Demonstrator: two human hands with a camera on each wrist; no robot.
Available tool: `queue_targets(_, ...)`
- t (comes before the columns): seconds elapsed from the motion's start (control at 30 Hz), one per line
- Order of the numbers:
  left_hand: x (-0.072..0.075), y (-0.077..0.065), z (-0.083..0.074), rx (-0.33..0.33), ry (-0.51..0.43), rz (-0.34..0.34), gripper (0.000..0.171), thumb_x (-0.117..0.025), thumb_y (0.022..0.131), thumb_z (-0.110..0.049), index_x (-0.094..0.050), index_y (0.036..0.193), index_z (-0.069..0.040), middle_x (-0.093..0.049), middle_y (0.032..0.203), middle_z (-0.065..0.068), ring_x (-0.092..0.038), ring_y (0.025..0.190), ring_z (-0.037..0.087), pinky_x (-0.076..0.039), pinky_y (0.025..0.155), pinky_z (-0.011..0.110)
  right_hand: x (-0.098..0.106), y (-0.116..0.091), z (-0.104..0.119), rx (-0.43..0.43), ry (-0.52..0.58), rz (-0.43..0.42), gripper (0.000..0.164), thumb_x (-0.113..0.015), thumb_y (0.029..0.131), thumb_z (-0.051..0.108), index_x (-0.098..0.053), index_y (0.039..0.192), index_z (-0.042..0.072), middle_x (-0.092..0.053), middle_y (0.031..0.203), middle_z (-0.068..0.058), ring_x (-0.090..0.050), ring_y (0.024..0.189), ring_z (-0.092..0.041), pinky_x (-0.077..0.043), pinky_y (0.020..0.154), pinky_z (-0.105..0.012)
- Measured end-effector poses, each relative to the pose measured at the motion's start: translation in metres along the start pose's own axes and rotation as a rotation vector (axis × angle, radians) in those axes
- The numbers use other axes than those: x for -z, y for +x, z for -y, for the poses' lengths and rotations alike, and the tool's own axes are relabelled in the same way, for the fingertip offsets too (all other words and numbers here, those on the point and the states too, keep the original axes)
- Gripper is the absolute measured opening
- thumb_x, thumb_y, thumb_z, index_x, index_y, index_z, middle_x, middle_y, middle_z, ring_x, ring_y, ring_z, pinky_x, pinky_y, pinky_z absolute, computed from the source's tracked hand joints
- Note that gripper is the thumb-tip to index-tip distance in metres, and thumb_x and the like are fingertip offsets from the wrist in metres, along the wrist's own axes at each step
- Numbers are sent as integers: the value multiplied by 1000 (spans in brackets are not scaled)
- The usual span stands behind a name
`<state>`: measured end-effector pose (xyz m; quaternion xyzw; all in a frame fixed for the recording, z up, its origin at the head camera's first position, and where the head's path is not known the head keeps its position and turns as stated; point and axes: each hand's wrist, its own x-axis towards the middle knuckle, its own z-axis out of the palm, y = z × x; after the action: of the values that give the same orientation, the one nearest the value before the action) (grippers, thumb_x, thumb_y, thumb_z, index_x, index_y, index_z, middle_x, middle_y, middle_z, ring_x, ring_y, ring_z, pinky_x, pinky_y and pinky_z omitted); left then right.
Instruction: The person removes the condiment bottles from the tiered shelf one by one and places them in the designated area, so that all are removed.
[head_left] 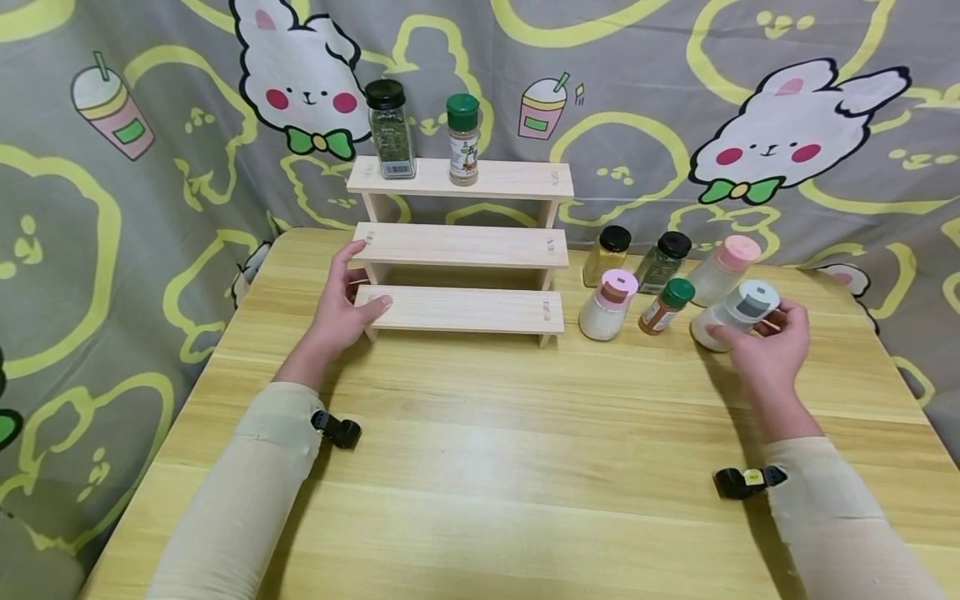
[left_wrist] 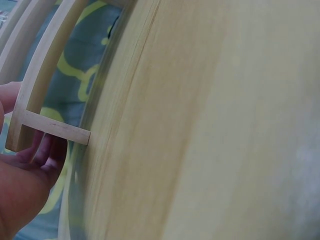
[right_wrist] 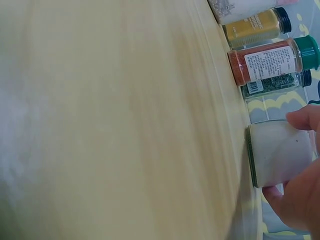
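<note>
A three-tier wooden shelf rack [head_left: 461, 245] stands toward the back of the table. My left hand [head_left: 339, 310] grips its left end, thumb on top of the lowest tier; in the left wrist view the fingers [left_wrist: 44, 150] curl under that board. Over to the right, my right hand [head_left: 776, 348] holds a glass seasoning jar [head_left: 712, 320] with a white lid and grey flap. White contents fill the jar, seen low and close to the table in the right wrist view. On the top tier stand a black-capped herb jar [head_left: 392, 137] and a green-capped spice bottle [head_left: 463, 146].
Between rack and right hand stand a pink-lidded jar [head_left: 602, 317], a yellow spice jar [head_left: 600, 265], a black-capped green herb jar [head_left: 658, 268], a green-capped red spice bottle [head_left: 657, 317] and another pink-lidded jar [head_left: 708, 279]. A patterned curtain [head_left: 630, 50] hangs behind the table [head_left: 480, 467].
</note>
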<state>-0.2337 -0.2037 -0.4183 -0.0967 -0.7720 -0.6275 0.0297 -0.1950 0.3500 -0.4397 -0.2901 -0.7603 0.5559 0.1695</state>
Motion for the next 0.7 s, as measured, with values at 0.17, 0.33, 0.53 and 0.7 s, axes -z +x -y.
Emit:
queue_targets(0.17,0,-1,-1,0,-4,3,84,-65,88,13,-22,155,-13,-34,135,38,-40,123,45,-29,103,47,0,-1,1,12,-32,8,79,-89,73,8,-46,135,29,-44,130,8,-45,114,-10,-38,103,-30)
queue_targets(0.33,0,-1,-2,4,9,3,82,-64,89,13,-22,155,-12,-34,137,38,-39,125,45,-31,101,46,0,-2,2,10,-38,24,80,-88,74,8,-43,136,29,-42,130,8,-45,116,-10,-37,104,-30)
queue_targets(0.53,0,5,14,-1,3,6,84,-63,90,13,-20,155,-16,-32,140,36,-36,130,47,-33,100,50,2,-2,4,8,-63,55,83,-88,76,10,-39,140,30,-40,132,8,-44,120,-12,-37,105,-32)
queue_targets(0.7,1,9,27,-4,9,-8,88,-64,90,11,-19,156,-25,-34,142,31,-37,131,43,-34,101,51,4,-2,6,24,-72,68,81,-89,75,12,-39,136,31,-40,132,9,-44,121,-11,-38,104,-31)
